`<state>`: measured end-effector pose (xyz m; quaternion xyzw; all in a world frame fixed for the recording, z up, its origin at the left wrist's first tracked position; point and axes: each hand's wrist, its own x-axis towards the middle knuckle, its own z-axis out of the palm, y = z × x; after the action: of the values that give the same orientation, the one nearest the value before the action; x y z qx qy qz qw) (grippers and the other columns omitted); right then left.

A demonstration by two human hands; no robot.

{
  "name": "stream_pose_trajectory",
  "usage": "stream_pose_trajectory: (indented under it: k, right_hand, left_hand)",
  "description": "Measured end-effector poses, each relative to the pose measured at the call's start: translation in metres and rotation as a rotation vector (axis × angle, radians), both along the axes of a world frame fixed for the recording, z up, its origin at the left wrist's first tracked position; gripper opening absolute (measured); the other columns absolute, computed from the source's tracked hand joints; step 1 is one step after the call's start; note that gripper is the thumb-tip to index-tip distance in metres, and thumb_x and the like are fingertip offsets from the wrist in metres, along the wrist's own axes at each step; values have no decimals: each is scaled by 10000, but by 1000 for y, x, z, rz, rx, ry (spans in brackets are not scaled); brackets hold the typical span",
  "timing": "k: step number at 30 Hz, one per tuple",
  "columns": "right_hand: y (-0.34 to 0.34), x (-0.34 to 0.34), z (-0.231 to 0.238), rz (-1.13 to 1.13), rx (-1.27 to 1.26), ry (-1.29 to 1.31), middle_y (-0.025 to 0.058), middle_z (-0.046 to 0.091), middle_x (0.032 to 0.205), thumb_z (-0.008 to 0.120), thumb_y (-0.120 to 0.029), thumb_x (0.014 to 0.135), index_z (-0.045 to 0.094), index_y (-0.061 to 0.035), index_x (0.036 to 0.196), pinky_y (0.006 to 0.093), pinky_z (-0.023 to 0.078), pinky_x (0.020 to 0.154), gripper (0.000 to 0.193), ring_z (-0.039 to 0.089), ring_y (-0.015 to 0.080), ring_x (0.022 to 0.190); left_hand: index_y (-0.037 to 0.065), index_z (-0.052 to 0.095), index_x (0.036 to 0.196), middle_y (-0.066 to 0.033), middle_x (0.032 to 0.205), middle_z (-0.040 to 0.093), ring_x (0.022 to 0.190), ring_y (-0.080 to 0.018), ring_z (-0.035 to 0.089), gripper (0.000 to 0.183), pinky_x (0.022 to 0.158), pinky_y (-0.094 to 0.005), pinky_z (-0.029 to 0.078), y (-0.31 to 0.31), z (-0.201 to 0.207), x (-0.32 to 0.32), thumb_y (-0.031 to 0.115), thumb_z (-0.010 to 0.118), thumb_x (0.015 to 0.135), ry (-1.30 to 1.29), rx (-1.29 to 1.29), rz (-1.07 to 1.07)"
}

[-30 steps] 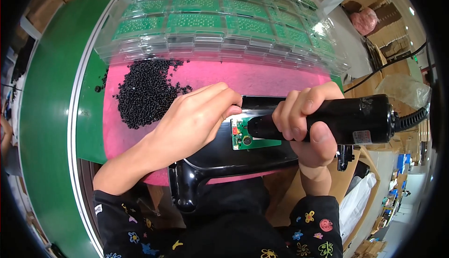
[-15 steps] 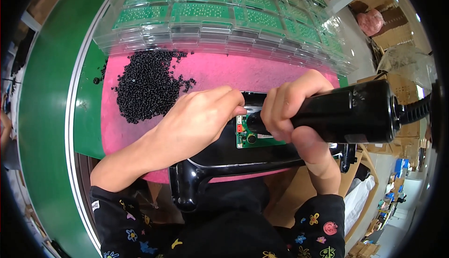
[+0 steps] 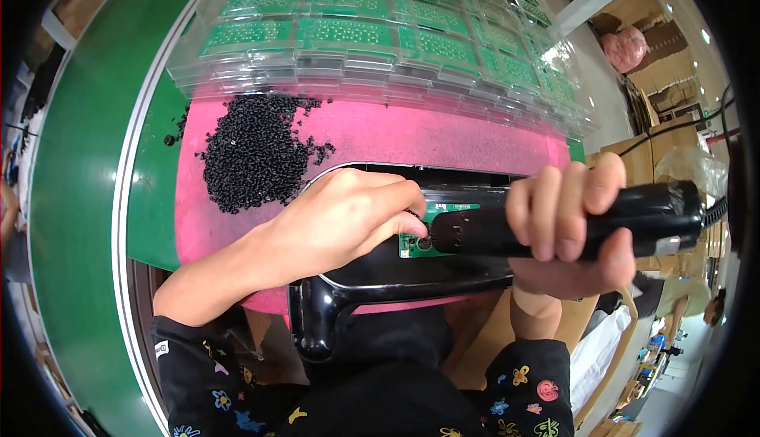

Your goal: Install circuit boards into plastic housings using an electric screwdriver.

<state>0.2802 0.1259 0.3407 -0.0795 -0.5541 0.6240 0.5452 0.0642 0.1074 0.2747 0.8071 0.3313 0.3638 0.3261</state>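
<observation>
A black electric screwdriver [image 3: 661, 209] lies nearly level in my right hand [image 3: 566, 219], whose fingers wrap round its body. Its nose points left, over a green circuit board [image 3: 408, 252] set in a glossy black plastic housing [image 3: 380, 273]. From the left my left hand [image 3: 336, 214] reaches over the housing, thumb and fingertips pinched together beside the screwdriver's nose. Whatever they pinch, if anything, is hidden. The driver's tip cannot be made out, and hands and tool cover part of the board.
The housing rests on a pink mat [image 3: 380, 132]. Left of it lies a heap of small black screws [image 3: 253, 156]. Clear plastic trays [image 3: 372, 65] with green circuit boards stand stacked behind. A cable runs off the screwdriver's right end. A person [image 3: 689, 298] shows at far right.
The screwdriver and my right hand have shifted right and turned, showing more fingers. My left fingertips have moved slightly down and right over the board. A person has appeared at the right.
</observation>
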Motion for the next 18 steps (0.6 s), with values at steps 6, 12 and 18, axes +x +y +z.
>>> stream_pose_trajectory:
  k: [6,12,18]
  right_hand:
    - [-10,4,16,-37,48,161,-30,557,692,660,-221,915,467,-94,1016,248,454,617,252,525,78,593]
    - [-13,3,18,-93,136,257,-39,550,652,673,-208,879,471,-94,988,237,473,595,256,527,71,575]
    - [-14,-2,11,-102,192,265,-31,583,663,676,-225,867,468,-99,991,215,488,545,273,562,71,566]
  left_hand:
    - [-16,681,932,-116,802,703,716,-276,699,162,616,-357,550,0,-2,0,102,764,857,-148,11,-17]
    - [2,696,918,-101,775,699,705,-273,690,174,636,-359,551,1,-3,1,126,787,835,-111,23,-23]
    - [14,712,915,-99,761,694,664,-272,664,244,618,-361,535,2,-3,-2,184,827,782,-40,184,-29]
